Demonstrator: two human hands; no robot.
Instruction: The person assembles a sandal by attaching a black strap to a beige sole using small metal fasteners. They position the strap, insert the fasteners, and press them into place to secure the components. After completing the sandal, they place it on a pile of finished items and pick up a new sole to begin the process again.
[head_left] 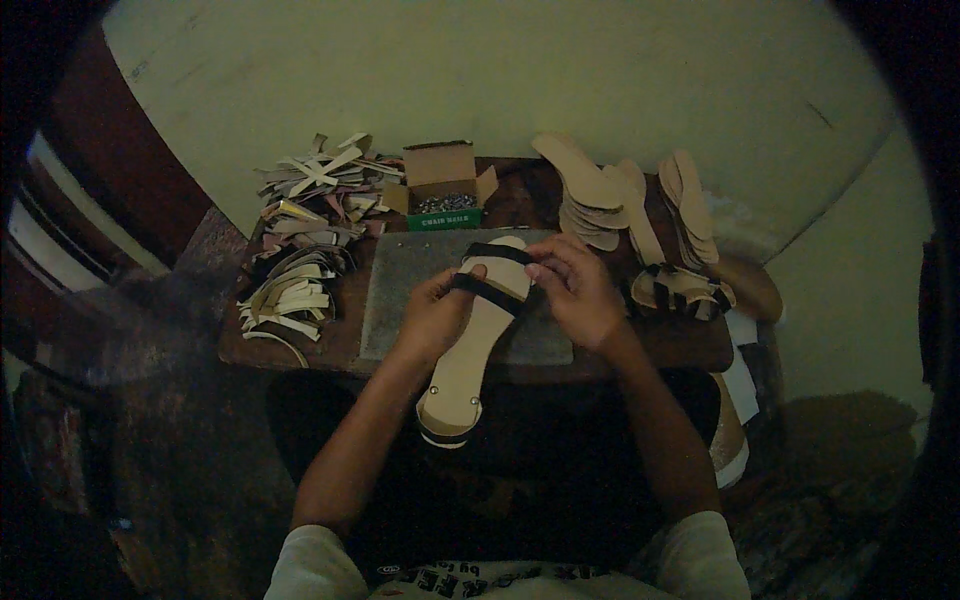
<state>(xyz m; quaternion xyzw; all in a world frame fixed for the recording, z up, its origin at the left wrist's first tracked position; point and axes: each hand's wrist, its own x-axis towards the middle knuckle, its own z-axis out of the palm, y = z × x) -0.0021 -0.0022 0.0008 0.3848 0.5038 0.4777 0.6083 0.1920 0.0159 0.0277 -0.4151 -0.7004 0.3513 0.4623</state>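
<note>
A beige sandal [470, 350] with two black straps across its front is held tilted over the near edge of the low table, its heel end towards me. Two round metal studs and a dark band show at the heel. My left hand [437, 315] grips its left edge, the thumb over the lower black strap [492, 293]. My right hand [575, 290] is closed at the right edge, fingertips pinching by the end of the upper black strap [500, 253]. The sandal's underside is hidden.
On the dark wooden table [345, 350] lies a grey slab [400, 270]. An open box of nails [445, 205] stands behind it. Strip piles [295, 290] lie left; beige sole pieces [585, 190] and a bundle of dark-strapped pieces [685, 292] lie right. A wall [500, 70] rises behind.
</note>
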